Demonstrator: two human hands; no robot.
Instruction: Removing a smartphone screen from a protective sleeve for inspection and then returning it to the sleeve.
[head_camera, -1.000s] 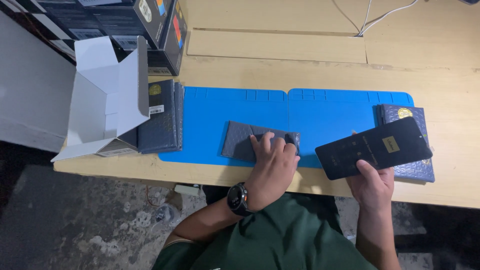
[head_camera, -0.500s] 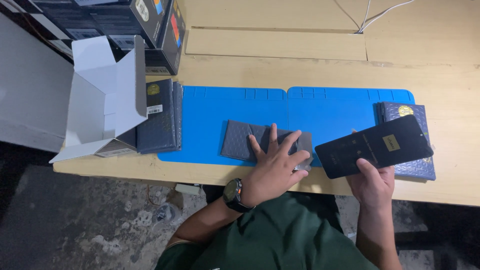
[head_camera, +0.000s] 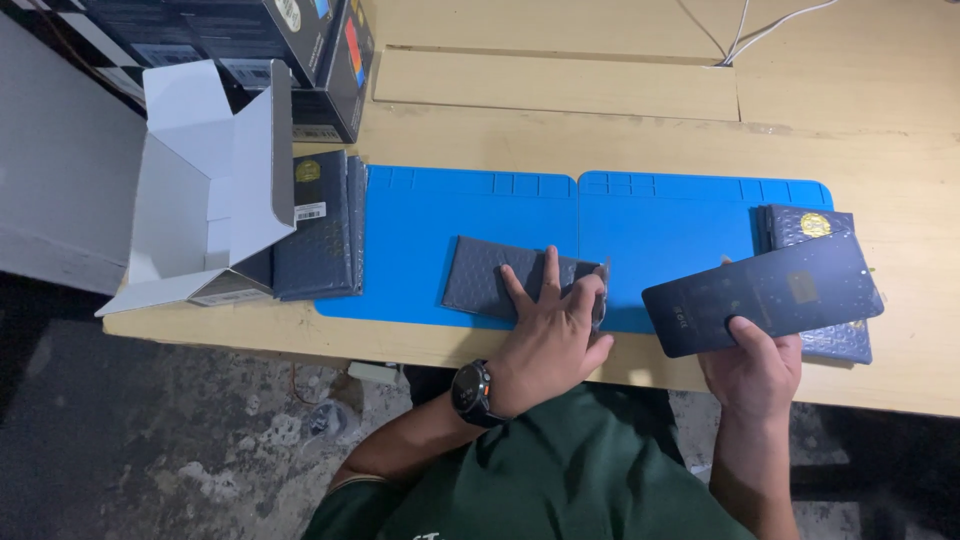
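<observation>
My left hand (head_camera: 548, 340), with a dark watch on its wrist, lies flat with fingers spread on a grey padded pouch (head_camera: 482, 280) near the front of the blue work mat (head_camera: 600, 215). My right hand (head_camera: 755, 368) grips the lower edge of a flat dark box (head_camera: 765, 293) and holds it tilted above the table's front edge. Under and behind the box lies a stack of grey padded pouches (head_camera: 805, 228) with a gold sticker.
A pile of grey pouches (head_camera: 322, 235) sits left of the mat beside an open white cardboard box (head_camera: 205, 190). Dark printed cartons (head_camera: 300, 50) stand at the back left. White cables (head_camera: 745, 25) run at the back right. The wooden table (head_camera: 880, 140) ends just before my body.
My left hand went from curled on the pouch's right end to flat with fingers spread over it. The dark box in my right hand has barely moved.
</observation>
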